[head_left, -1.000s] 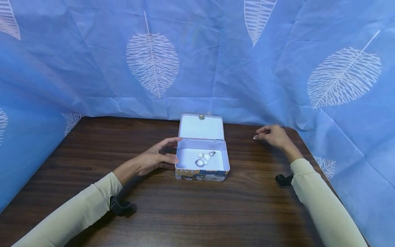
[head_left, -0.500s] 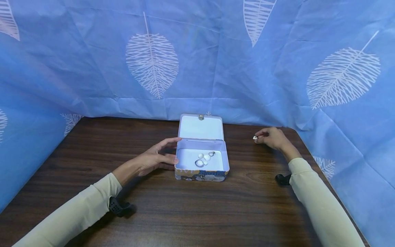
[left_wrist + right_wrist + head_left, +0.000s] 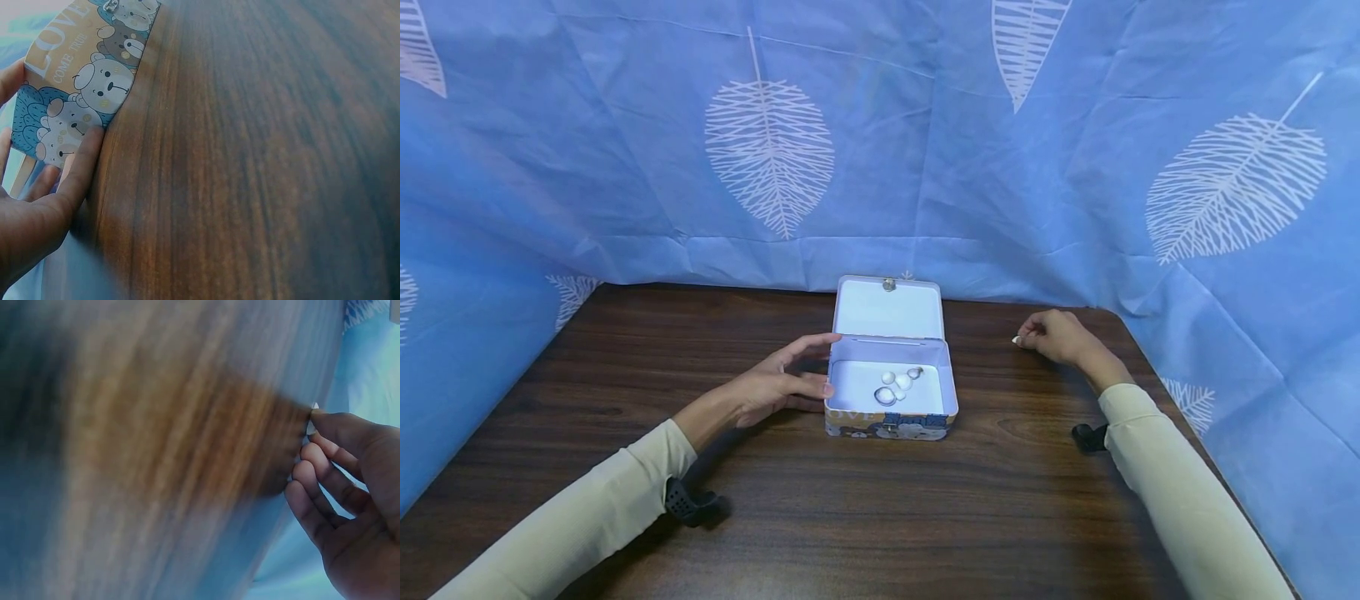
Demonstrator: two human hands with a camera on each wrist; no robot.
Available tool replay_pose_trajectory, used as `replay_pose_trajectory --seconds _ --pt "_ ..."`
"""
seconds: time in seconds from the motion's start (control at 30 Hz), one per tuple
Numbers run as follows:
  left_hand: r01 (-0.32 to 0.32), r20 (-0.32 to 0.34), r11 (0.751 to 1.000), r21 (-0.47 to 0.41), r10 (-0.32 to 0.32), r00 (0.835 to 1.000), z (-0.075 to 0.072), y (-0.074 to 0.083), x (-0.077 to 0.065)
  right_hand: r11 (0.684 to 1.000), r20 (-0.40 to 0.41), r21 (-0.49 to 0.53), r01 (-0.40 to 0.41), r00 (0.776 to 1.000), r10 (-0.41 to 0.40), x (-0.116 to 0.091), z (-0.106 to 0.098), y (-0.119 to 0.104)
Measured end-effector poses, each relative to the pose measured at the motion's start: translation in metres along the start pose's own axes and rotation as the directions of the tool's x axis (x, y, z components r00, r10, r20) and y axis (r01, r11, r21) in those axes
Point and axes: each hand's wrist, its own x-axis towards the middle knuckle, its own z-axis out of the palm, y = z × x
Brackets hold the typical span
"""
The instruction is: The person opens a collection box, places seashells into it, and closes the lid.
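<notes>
A tin box (image 3: 891, 428) with printed bears stands on the table, its white lid (image 3: 889, 312) raised at the back. Inside lie several small round white pieces (image 3: 904, 382), some with dark rims; they look like shells or pebbles. My left hand (image 3: 778, 385) touches the box's left side with spread, fairly straight fingers; the left wrist view shows a finger against the printed wall (image 3: 103, 81). To the right of the box, low by the tabletop, my right hand (image 3: 1062, 335) pinches a small white shell-like piece (image 3: 311, 428) between thumb and finger, which partly cover it.
The dark wooden table (image 3: 895, 508) ends at a blue curtain (image 3: 880, 167) with white leaf prints, behind and on both sides. A black wrist strap (image 3: 691, 502) sits on the left forearm, another strap (image 3: 1088, 437) on the right.
My right hand has shifted slightly left and its fingers have turned about the small white piece, which shows less now than half a second ago. The left hand and box have stayed in place.
</notes>
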Motion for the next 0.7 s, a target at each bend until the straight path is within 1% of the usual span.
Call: replay_pose_trajectory --seconds 0.1,0.33,0.57,0.7 --pt "0.001 -0.003 1.000 -0.002 -0.001 1.000 0.0003 -0.0002 0.0003 1.000 0.000 -0.024 0.019 1.000 -0.019 -0.0003 0.0014 -0.0010" --pt "-0.005 -0.009 1.000 -0.002 0.005 1.000 -0.0013 0.0019 -0.0015 0.999 -0.009 -0.048 0.018 1.000 -0.018 -0.0041 0.0013 -0.0019" --pt "-0.003 -0.010 1.000 0.003 0.003 1.000 -0.0010 0.0013 -0.0017 0.999 -0.027 -0.027 0.029 0.999 -0.029 -0.0064 0.0024 -0.0008" --pt "-0.002 -0.009 1.000 0.006 0.002 1.000 -0.0006 0.0013 -0.0012 0.999 -0.056 -0.024 0.047 0.997 -0.048 -0.0079 0.0016 -0.0026"
